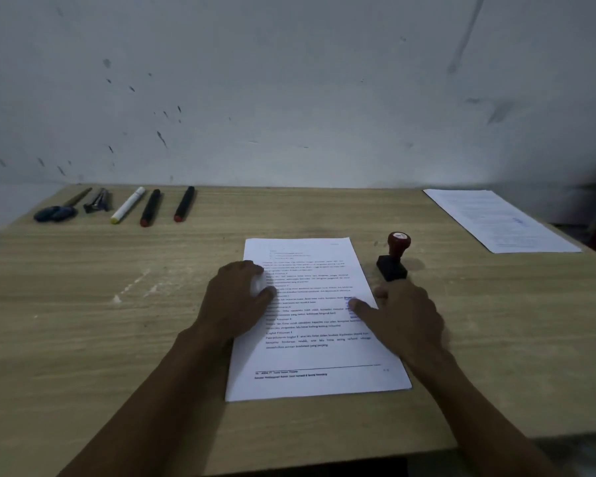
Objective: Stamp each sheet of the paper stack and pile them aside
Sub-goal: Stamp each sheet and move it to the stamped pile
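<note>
Two bare arms reach in from the bottom edge, one to each side of the paper stack point(319, 325), which lies in the middle of the wooden table point(117, 339). On the stack's left side the left hand point(236, 297) lies flat with its fingers loose and a little bent; it grips nothing, and it looks like it is there to stop the sheets from sliding. At the stack's right edge sits the right hand point(405, 316). Its thumb presses on the top sheet just beside a blue stamp mark point(351, 306), and its first finger points out past the edge onto the table. Those fingers are not curled around anything. Since the blue mark is on the top sheet, I think this sheet is stamped and the right hand is getting ready to pull it away. Just beside the stack, on the right, the stamp point(393, 258) stands on its black base with its red knob up. No hand touches it. It is kept near so it is quick to grab. Far off at the back right corner lies the finished pile point(503, 220), with a faint blue mark on top; it lies well apart so done sheets do not mix with the others. Along the back left edge lie blue scissors point(54, 213), a white marker point(128, 205) and two black markers point(167, 207).
</note>
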Motion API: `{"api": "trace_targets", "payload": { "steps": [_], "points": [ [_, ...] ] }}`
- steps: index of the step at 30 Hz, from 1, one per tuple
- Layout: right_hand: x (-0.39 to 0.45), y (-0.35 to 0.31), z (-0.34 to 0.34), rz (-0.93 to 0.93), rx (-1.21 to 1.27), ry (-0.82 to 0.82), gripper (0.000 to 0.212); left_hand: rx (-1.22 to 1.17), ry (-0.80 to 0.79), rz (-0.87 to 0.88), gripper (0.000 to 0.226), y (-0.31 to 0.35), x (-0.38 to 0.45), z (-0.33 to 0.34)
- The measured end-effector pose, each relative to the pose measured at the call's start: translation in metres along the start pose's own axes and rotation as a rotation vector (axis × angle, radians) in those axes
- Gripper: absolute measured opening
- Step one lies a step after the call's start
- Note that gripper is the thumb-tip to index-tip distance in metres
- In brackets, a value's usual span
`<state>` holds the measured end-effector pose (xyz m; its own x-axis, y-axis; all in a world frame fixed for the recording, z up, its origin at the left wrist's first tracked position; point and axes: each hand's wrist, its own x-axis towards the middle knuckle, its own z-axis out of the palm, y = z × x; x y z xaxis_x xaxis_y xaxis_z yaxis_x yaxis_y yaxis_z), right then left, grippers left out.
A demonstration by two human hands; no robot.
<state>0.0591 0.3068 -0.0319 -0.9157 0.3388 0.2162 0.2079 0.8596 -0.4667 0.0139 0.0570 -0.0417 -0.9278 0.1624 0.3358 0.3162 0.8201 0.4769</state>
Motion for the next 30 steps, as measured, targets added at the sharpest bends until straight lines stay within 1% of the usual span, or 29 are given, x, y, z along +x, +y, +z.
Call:
{"api": "trace_targets", "payload": {
  "steps": [2, 4, 6, 11, 14, 17, 21, 24, 25, 27, 29, 30],
  "points": [
    [-0.004, -0.003, 0.002, -0.004, 0.027, 0.014, 0.042, 0.027, 0.013, 0.005, 0.047, 0.0, -0.005, 0.002],
    [-0.006, -0.006, 0.002, 0.017, 0.111, 0.033, 0.034, 0.043, 0.025, 0.008, 0.042, -0.001, -0.007, 0.004],
    [-0.008, -0.008, 0.001, 0.054, 0.201, 0.053, 0.03, 0.053, 0.019, 0.007, 0.04, -0.002, -0.007, 0.004],
    [-0.008, -0.011, 0.001, 0.112, 0.309, 0.105, 0.015, 0.063, 0.035, 0.012, 0.047, 0.0, -0.008, 0.003],
    [-0.008, -0.01, 0.002, 0.101, 0.349, 0.148, 0.014, 0.053, 0.028, 0.028, 0.05, -0.003, -0.007, 0.003],
    [-0.009, -0.009, 0.003, 0.074, 0.36, 0.183, 0.018, -0.009, 0.061, 0.032, 0.044, -0.005, -0.007, 0.003],
    [-0.008, -0.009, 0.002, 0.064, 0.409, 0.189, 0.016, -0.185, 0.128, -0.087, 0.056, -0.003, -0.007, 0.004],
    [-0.007, -0.011, -0.002, 0.023, 0.505, 0.154, 0.011, -0.371, 0.19, -0.191, 0.054, -0.003, -0.006, 0.001],
    [-0.007, -0.013, -0.005, 0.006, 0.549, 0.138, 0.01, -0.454, 0.198, -0.249, 0.057, -0.002, -0.006, 0.0],
    [-0.007, -0.017, -0.012, -0.02, 0.667, 0.119, 0.018, -0.66, 0.208, -0.373, 0.059, 0.0, -0.004, -0.002],
    [-0.007, -0.021, -0.022, -0.032, 0.794, 0.112, 0.026, -0.897, 0.238, -0.468, 0.053, 0.001, 0.0, -0.005],
    [-0.006, -0.024, -0.026, -0.03, 0.839, 0.11, 0.025, -0.968, 0.244, -0.499, 0.048, 0.001, 0.002, -0.009]
  ]
}}
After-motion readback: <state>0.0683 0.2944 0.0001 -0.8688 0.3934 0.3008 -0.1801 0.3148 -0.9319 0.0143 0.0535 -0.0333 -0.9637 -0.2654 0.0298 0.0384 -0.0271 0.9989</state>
